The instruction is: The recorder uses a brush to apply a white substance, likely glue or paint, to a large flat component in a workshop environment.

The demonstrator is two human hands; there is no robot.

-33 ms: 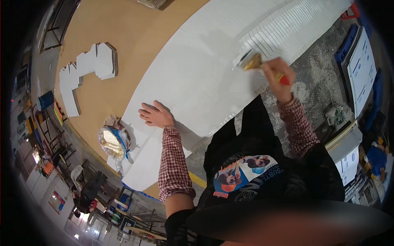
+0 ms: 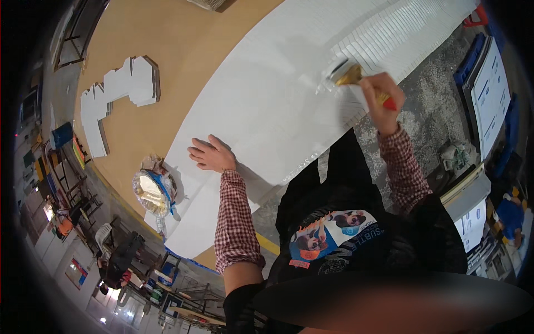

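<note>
My right hand (image 2: 382, 100) is closed around the handle of a wide paintbrush (image 2: 349, 74), which has a red tip on its handle. The bristles are at the surface of large white sheets (image 2: 256, 106), leaving a wet-looking smear there. Toward the upper right, the sheets are fanned into many narrow overlapping edges (image 2: 384, 36). My left hand (image 2: 212, 155) rests flat on the sheets with its fingers spread, holding nothing. Left of it stands a plastic-lined tub (image 2: 167, 192) with a blue band, containing a pale cream substance (image 2: 149, 186).
The sheets lie on a brown tabletop (image 2: 172, 50). Stacked white cut pieces (image 2: 132, 83) sit at its left. Right of the table are a speckled grey floor (image 2: 439, 83) and an upright stack of printed white boards (image 2: 492, 97). Other people (image 2: 119, 259) are farther off.
My right hand and the paintbrush have shifted slightly to the right, and the brush head has turned a little. My left hand stays in place.
</note>
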